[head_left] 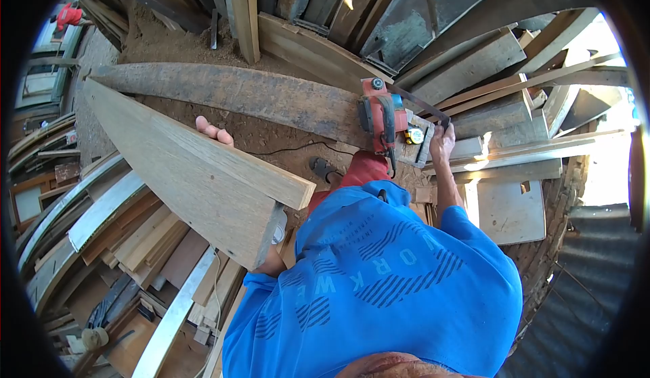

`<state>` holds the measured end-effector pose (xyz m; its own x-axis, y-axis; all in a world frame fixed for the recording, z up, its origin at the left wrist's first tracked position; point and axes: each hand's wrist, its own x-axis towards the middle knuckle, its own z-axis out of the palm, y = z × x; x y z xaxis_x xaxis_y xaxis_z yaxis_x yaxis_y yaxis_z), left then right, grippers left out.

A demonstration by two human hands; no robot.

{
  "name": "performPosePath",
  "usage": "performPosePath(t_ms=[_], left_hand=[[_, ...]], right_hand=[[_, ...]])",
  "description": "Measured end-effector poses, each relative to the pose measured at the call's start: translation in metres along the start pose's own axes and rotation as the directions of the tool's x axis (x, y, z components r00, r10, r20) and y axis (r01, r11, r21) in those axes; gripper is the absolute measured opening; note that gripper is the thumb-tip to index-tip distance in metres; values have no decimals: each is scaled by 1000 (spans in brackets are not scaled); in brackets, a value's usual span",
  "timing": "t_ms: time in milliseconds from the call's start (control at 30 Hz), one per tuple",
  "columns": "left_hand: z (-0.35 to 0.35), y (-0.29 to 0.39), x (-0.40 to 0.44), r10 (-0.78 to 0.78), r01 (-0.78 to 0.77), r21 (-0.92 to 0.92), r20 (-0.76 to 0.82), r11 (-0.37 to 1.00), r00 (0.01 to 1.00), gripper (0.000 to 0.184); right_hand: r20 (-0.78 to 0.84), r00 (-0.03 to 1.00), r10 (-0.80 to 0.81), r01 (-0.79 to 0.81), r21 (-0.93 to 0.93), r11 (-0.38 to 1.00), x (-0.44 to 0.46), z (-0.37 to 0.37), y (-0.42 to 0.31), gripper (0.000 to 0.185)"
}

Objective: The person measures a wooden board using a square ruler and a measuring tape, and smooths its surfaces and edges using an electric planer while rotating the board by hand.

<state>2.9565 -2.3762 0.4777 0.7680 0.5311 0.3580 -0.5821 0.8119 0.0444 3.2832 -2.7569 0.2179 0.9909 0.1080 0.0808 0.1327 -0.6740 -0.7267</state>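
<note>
A long wooden plank with a pale edge rises in front of me on the left, its near end beside my shirt. My left hand reaches under it, and the fingertips curl over its far edge; the palm is hidden behind the wood. On the right, my right hand is closed on the end of a thin dark metal strip, possibly the blade of a square. Between the hands, a red electric planer rests on a worn bench board. A yellow tape measure lies beside the planer.
Stacked timber fills the right side, and cut boards with curved pieces lie on the left. More boards lean at the back. A dark cord runs below the bench board. A person in red is far off at upper left.
</note>
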Motion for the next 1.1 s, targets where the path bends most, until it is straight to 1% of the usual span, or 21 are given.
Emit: performPosePath(t_ms=[100, 133, 200, 233, 267, 333, 367, 433, 467, 500, 533, 600, 700, 733, 767, 800, 833, 900, 1000, 1033, 1100], left_hand=[[3, -6, 7, -28, 27, -48, -16, 998, 999, 81], [-2, 6, 0, -11, 9, -16, -121, 1000, 993, 84], [4, 4, 1, 14, -5, 50, -187, 999, 982, 85], [3, 3, 2, 15, -5, 53, -180, 999, 984, 85], [6, 0, 6, 15, -6, 56, -172, 998, 985, 86], [14, -9, 11, -64, 67, 37, -75, 997, 995, 84], [14, -9, 11, -52, 56, 41, -80, 998, 995, 82], [14, -9, 12, -26, 30, 49, -87, 998, 996, 78], [18, -12, 16, -62, 63, 14, -54, 998, 997, 76], [26, -18, 23, -98, 97, -19, -20, 995, 995, 74], [30, -22, 27, -133, 134, -51, 15, 990, 991, 73], [33, -20, 26, -119, 119, -32, -6, 992, 993, 73], [21, -14, 20, -66, 66, -4, -62, 998, 996, 74], [19, -8, 19, -30, 31, 16, -80, 999, 996, 75], [26, -8, 19, -10, 20, 79, -124, 997, 992, 76], [36, -14, 18, 36, -9, 165, -160, 986, 986, 78], [48, -23, 17, 103, -50, 266, -191, 963, 976, 80], [64, -37, 22, 270, -142, 455, -231, 879, 935, 84], [82, -29, 34, 427, -253, 581, -184, 774, 885, 82], [87, -26, 38, 446, -275, 593, -162, 757, 880, 81], [98, -16, 45, 546, -325, 644, -175, 693, 819, 76]], right_hand=[[122, 959, 258, -279, 215, 936, -16, 12, 45, 14], [120, 921, 371, -390, 298, 871, -19, 25, 69, 14], [145, 848, 510, -510, 486, 709, -28, 35, 84, 14], [144, 823, 550, -533, 530, 659, -31, 38, 88, 11], [184, 816, 548, -565, 451, 691, -33, 35, 92, 9], [267, 789, 553, -613, 278, 740, -39, 29, 101, 7], [281, 746, 604, -659, 175, 732, -39, 27, 104, 9], [327, 667, 669, -733, 127, 668, -44, 30, 108, 12], [350, 625, 698, -766, 100, 635, -46, 33, 110, 14], [402, 631, 663, -762, 160, 628, -51, 29, 105, 20], [426, 591, 685, -791, 138, 597, -50, 27, 100, 20], [473, 506, 721, -843, 91, 531, -49, 29, 99, 21], [537, 382, 752, -868, -72, 492, -44, 35, 114, 22], [609, 633, 479, -404, -268, 875, -47, 36, 138, 27], [740, 666, 97, 240, -336, 911, -51, 35, 161, 32], [710, 683, -174, 553, -347, 758, -53, 36, 157, 35], [734, 653, -188, 575, -318, 754, -49, 41, 154, 35], [788, 608, -91, 528, -316, 788, -42, 45, 149, 34], [823, 567, 8, 555, -389, 735, -36, 30, 161, 34], [833, 553, 26, 583, -410, 701, -33, 25, 169, 34], [857, 514, 29, 669, -421, 613, -25, 21, 186, 34]])
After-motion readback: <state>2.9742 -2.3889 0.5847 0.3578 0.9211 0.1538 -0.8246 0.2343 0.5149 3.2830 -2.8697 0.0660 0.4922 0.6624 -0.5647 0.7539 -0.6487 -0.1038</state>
